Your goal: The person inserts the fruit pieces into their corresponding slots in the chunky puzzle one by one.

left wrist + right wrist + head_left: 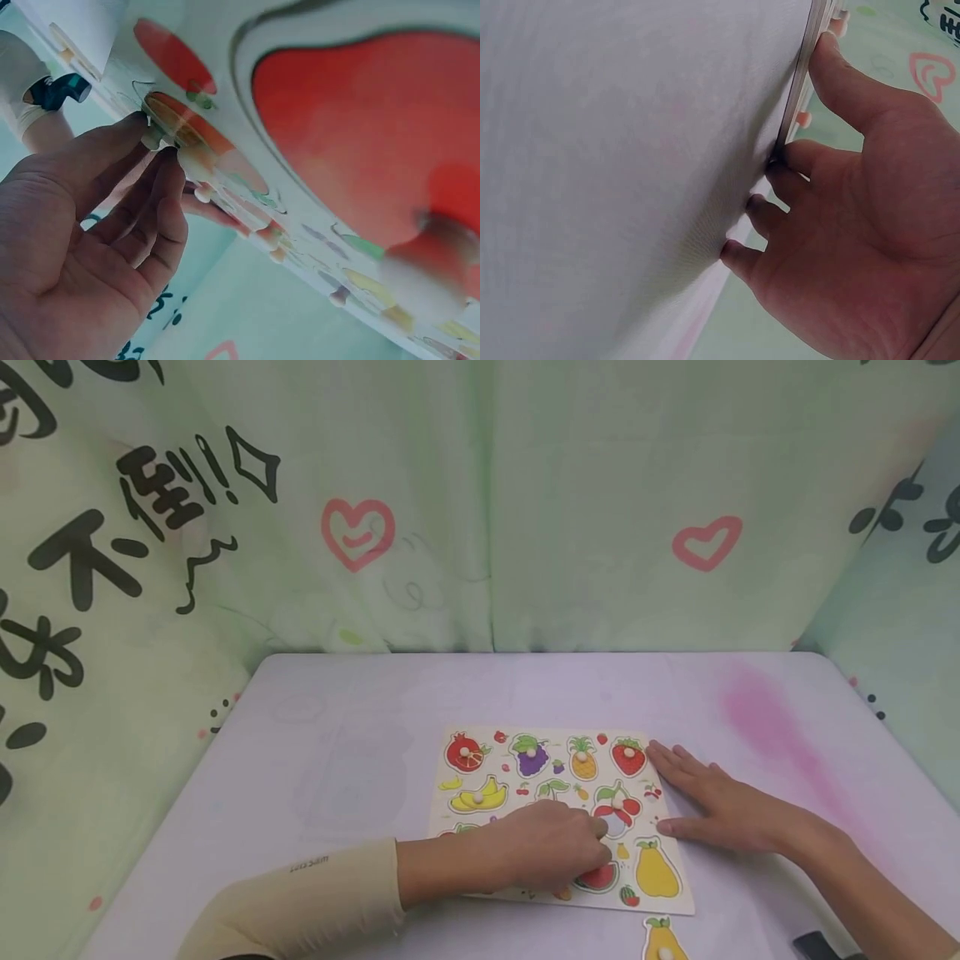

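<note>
A wooden fruit puzzle board point(525, 902) with knobbed pieces lies on the table. Reaching over its lower middle, the left hand point(551, 843) has its fingertips by the watermelon slice point(597, 878). In the left wrist view the left hand point(97, 217) pinches a small pale knob point(152, 139) between thumb and finger; which fruit it belongs to is unclear. My right hand point(731, 806) lies spread along the board's right edge, the fingertips touching it, also seen in the right wrist view. Below the board is a loose knobbed pear piece point(663, 942), partly cut off by the frame.
On the board, a yellow pear picture point(658, 868) shows no knob. Knobbed bananas point(480, 797), grapes point(529, 756) and a strawberry point(628, 757) sit higher up. A dark object point(817, 945) is by the right forearm. Printed curtains point(585, 468) stand behind the white-covered table point(337, 710).
</note>
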Demonstrator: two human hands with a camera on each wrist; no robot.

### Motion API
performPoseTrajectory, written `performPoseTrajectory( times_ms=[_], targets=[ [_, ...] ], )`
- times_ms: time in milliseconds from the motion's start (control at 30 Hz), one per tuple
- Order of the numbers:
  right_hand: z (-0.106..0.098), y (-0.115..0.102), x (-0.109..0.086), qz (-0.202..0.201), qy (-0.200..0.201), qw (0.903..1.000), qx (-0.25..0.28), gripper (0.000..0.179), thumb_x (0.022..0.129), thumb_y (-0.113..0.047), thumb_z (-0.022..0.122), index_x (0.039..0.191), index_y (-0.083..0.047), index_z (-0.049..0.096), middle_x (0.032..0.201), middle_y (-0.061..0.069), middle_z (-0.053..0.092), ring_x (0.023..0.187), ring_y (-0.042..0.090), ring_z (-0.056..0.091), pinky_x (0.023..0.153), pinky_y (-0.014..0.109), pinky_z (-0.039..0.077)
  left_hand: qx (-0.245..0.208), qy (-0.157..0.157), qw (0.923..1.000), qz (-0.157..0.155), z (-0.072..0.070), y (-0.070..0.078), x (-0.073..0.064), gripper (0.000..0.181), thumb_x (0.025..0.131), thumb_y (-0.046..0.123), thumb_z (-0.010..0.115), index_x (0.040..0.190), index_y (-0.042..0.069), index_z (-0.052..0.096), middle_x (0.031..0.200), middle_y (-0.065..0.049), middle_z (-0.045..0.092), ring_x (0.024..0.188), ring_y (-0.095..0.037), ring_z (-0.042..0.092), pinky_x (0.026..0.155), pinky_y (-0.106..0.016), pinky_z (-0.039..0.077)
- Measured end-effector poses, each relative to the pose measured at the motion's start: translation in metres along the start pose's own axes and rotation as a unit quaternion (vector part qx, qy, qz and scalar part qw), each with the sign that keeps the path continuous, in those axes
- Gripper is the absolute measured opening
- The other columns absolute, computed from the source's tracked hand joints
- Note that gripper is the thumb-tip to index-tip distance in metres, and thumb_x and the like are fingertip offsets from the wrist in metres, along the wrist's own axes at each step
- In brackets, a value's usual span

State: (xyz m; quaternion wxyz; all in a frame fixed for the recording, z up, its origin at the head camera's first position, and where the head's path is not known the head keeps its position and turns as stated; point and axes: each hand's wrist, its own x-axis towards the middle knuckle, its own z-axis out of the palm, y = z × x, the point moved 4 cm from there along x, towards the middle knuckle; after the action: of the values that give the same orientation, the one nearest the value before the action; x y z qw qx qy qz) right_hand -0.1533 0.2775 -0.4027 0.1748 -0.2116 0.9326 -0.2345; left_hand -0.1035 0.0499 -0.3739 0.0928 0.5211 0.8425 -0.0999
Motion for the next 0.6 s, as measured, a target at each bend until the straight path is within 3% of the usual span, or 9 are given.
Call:
performPoseTrajectory(
  times_ms=[167, 400, 600],
  targets=[
    [0.001, 0.0, 0.001, -0.004, 0.001, 1.0, -0.007, 0.104, 0.087, -0.057, 0.076, 0.167, -0.014, 0.024, 0.172, 0.017, 0.023, 0.156, 0.051, 0.015, 0.117, 0.076, 0.014, 0.009, 0.002, 0.9999, 0.008, -0.004, 0.004, 0.0, 0.035, 0.088, 0.034, 0.085, 0.121, 0.038, 0.073, 0.098, 0.015, 0.063, 0.081, -0.003, 0.055, 0.07, -0.018, 0.048],
    [0.0, -0.001, 0.001, -0.007, 0.002, 0.9997, -0.022, 0.103, 0.088, -0.055, 0.076, 0.166, -0.012, 0.025, 0.171, 0.018, 0.024, 0.156, 0.051, 0.017, 0.117, 0.076, 0.016, 0.027, 0.022, 0.9979, 0.054, -0.015, 0.016, 0.003, 0.029, 0.101, 0.031, 0.07, 0.129, 0.037, 0.071, 0.108, 0.016, 0.068, 0.091, 0.001, 0.065, 0.076, -0.013, 0.051],
    [0.0, -0.001, 0.0, 0.0, -0.002, 0.9998, -0.019, 0.104, 0.087, -0.056, 0.076, 0.166, -0.012, 0.025, 0.172, 0.018, 0.023, 0.156, 0.051, 0.015, 0.117, 0.076, 0.015, 0.023, 0.008, 0.9964, 0.081, -0.016, 0.027, 0.013, 0.029, 0.102, 0.029, 0.068, 0.13, 0.037, 0.07, 0.113, 0.019, 0.069, 0.093, 0.002, 0.065, 0.074, -0.012, 0.048]
  ],
)
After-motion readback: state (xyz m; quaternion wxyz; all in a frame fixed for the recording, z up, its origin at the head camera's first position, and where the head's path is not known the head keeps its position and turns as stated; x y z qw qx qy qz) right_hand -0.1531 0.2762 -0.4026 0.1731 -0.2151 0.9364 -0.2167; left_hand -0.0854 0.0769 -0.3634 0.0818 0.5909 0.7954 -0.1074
